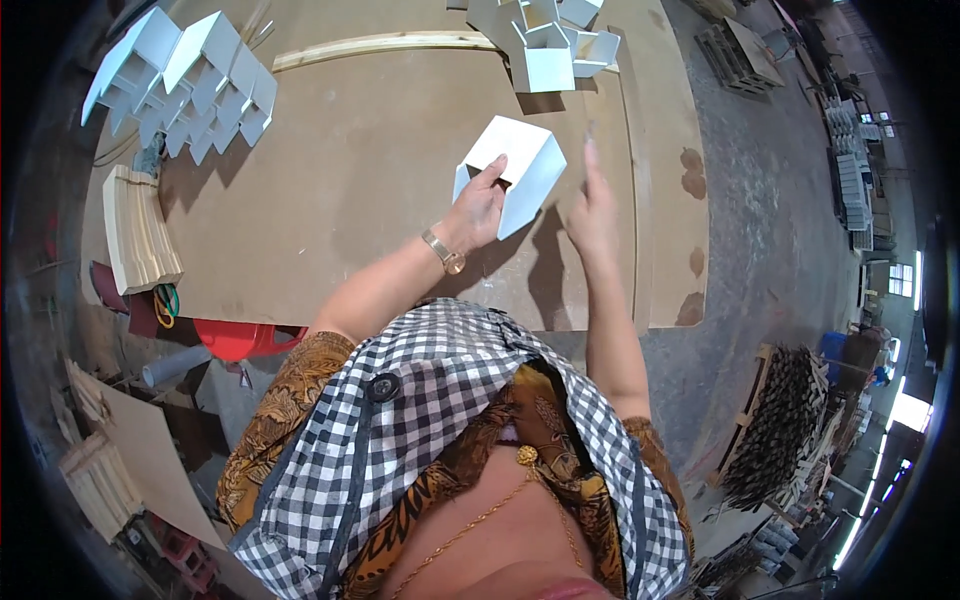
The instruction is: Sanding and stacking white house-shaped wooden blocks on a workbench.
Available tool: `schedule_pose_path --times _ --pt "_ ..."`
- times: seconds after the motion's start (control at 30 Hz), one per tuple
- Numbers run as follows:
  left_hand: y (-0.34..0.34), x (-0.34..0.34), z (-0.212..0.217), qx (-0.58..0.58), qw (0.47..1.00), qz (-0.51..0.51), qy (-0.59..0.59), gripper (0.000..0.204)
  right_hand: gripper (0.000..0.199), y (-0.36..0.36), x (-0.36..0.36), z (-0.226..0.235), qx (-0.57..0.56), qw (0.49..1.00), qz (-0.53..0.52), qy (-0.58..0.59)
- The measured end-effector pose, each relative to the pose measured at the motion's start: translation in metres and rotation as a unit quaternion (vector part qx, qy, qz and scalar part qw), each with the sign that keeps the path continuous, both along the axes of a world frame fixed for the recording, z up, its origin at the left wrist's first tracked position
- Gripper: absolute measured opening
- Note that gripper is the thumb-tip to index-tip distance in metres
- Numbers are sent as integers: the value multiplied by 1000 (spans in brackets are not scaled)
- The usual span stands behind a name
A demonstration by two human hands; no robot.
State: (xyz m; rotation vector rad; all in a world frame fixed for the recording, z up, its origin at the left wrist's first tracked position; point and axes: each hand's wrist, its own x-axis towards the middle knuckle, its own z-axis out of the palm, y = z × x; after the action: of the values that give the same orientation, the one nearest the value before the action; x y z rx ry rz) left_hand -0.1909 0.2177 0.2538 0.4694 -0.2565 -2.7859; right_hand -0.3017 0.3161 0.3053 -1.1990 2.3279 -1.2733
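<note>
My left hand is closed on a white open-ended box, its thumb lying over the top panel's edge. The box is held tilted above the brown tabletop, its shape angular with flat panels. To the right of it, my right hand is raised and apart from the box. One digit of that hand points away from me, and its tip is smeared by motion. Whether something thin is held there cannot be made out.
Similar white boxes stand stacked at the far left, and more boxes lie at the far edge. A long wooden strip crosses the table's far part. Wooden pieces stand at the left edge, near a red plastic stool.
</note>
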Motion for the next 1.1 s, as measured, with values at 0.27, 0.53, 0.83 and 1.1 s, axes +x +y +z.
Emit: schedule_pose_path --times 0.27,0.53,0.83,1.1 --pt "-15 17 -8 -5 999 33 43 30 51 30 101 -33 -52 985 165 28" --pt "-18 23 23 -276 956 20 -95 24 54 -22 16 34 -54 987 82 127" --pt "-3 36 5 60 995 33 72 51 29 -46 37 -79 -177 965 171 -89" --pt "-11 10 -26 -25 998 -44 -41 58 46 26 69 -60 56 988 120 76"
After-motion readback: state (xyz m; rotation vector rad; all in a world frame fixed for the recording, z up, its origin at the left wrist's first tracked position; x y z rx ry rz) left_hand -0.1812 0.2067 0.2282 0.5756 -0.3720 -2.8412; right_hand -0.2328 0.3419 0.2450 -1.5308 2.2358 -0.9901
